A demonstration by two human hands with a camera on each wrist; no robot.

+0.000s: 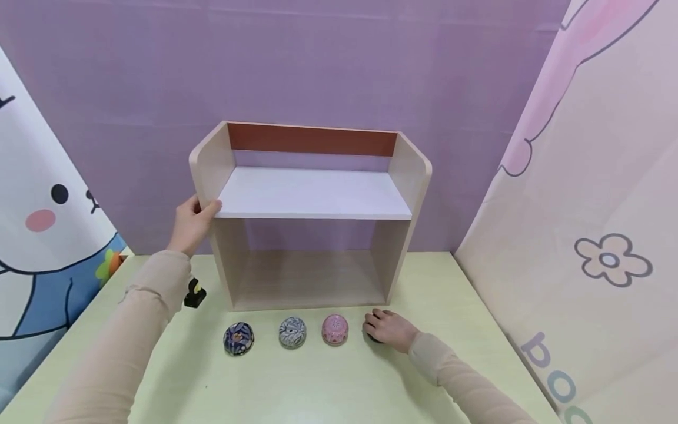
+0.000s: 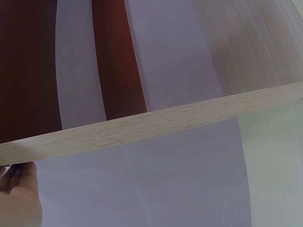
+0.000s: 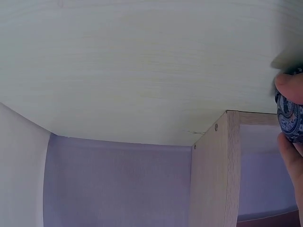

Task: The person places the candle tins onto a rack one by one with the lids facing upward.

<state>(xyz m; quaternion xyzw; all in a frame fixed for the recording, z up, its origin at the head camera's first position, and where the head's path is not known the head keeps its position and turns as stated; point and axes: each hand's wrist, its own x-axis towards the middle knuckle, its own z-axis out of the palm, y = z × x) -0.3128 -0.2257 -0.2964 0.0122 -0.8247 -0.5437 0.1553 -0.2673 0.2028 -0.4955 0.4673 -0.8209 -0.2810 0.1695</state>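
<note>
Right hand (image 1: 389, 330) curled over a patterned dome (image 3: 289, 118) on the table (image 1: 339, 388), rightmost of four, just before the shelf (image 1: 312, 194); left hand (image 1: 192, 224) gripping its left wall.

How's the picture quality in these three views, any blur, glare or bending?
Head view: even soft light, sharp, wide-angle bending toward the edges, faint shadows under the bowls. Left wrist view: the shelf edge is in focus, the left hand is cut off at the corner. Right wrist view: the right hand and its bowl are blurred at the right edge; no glare.
</note>
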